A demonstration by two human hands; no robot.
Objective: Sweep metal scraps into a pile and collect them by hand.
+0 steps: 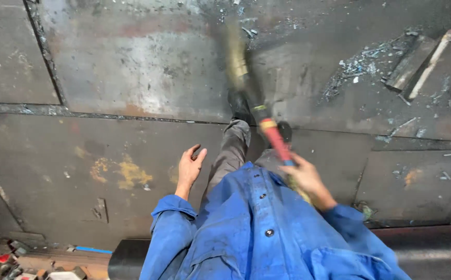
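While gripped in right hand, broom runs up-left, bristles blurred over floor. Right grip pinches red handle. Left hand spread, empty, farther off.

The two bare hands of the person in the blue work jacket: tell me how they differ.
The right hand is closed round the red handle of a broom; the left hand holds nothing. The right hand's fingers are curled; the left hand's fingers are loosely spread, hanging over the dark metal floor. The right hand sits before the body, the left hand out to the side. Both are bare and come from blue sleeves.
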